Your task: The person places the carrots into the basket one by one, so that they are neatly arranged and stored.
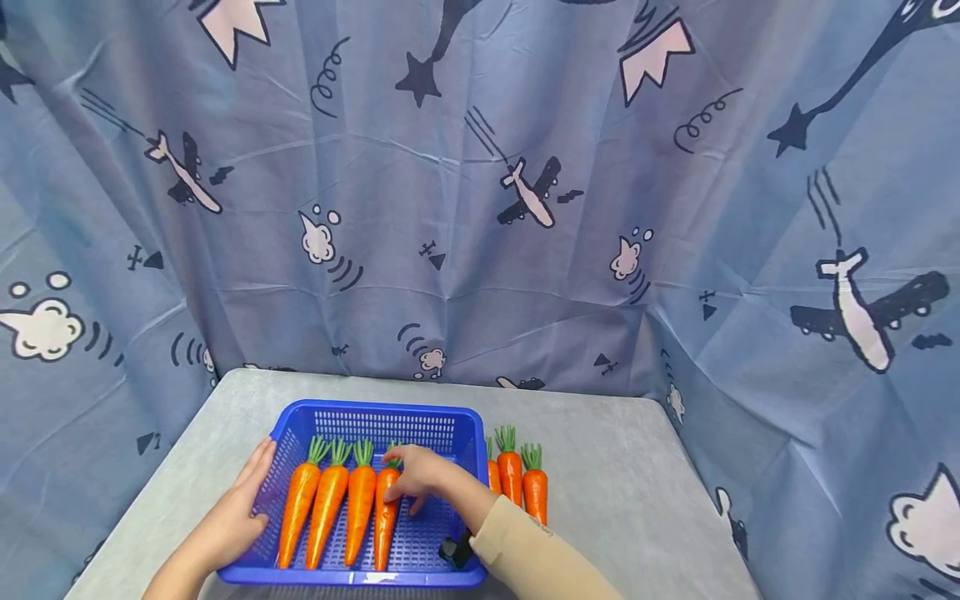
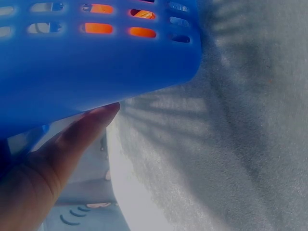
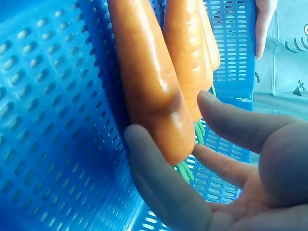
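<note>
A blue plastic basket [image 1: 390, 577] with slotted walls stands on the table, several orange toy carrots [image 1: 330, 500] with green tops lying side by side in it. My left hand [image 1: 236, 512] rests against the basket's left side with fingers fairly straight; the left wrist view shows its thumb [image 2: 72, 149] along the basket's lower edge. Inside the basket, my right hand [image 1: 416, 475] is over the top end of the rightmost carrot [image 3: 149, 86]. Its fingers and thumb [image 3: 231, 118] lie spread on either side of that carrot, the thumb looking apart from it.
More carrots [image 1: 536, 487] lie on the grey table [image 1: 615, 492] just right of the basket, one partly hidden behind its wall. A small black object [image 1: 455, 552] shows by the right wrist. A blue printed curtain [image 1: 450, 275] surrounds the table at the back and sides.
</note>
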A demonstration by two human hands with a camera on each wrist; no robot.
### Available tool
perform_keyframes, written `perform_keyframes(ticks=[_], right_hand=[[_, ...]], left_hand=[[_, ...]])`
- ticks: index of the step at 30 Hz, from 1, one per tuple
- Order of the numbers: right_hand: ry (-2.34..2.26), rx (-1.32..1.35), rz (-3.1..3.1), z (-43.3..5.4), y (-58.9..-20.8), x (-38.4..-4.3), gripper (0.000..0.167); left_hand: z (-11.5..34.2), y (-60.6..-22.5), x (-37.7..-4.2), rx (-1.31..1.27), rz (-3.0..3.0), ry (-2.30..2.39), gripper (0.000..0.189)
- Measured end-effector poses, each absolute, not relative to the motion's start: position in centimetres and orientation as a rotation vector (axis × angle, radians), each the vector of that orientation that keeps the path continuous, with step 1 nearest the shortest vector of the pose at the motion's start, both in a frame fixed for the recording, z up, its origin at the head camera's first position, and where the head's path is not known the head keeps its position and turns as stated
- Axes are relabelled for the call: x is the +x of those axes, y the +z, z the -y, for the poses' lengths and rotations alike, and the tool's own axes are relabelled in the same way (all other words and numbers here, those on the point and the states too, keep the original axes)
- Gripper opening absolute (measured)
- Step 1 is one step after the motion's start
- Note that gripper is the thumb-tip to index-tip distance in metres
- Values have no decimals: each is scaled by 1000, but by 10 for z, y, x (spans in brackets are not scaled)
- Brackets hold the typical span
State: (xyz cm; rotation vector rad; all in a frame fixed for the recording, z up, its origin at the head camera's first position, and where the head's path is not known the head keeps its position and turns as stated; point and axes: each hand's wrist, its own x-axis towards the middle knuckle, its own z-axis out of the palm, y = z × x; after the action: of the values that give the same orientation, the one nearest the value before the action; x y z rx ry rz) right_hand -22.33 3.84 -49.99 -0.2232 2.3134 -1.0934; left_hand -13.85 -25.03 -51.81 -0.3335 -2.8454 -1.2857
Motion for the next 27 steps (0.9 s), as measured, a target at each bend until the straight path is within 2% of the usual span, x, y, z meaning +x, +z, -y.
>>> perform_keyframes(ticks=[5, 18, 27], right_hand=[[-1052, -270, -2339, -42, -492, -222, 59], [-995, -384, -2460, -58, -464, -218, 49], [-1064, -493, -2483, -78, -446, -213, 49]], left_hand=[[249, -517, -138, -357, 2823, -1273, 99], [251, -519, -140, -311, 2867, -1320, 101], [251, -520, -140, -314, 2853, -1336, 102]])
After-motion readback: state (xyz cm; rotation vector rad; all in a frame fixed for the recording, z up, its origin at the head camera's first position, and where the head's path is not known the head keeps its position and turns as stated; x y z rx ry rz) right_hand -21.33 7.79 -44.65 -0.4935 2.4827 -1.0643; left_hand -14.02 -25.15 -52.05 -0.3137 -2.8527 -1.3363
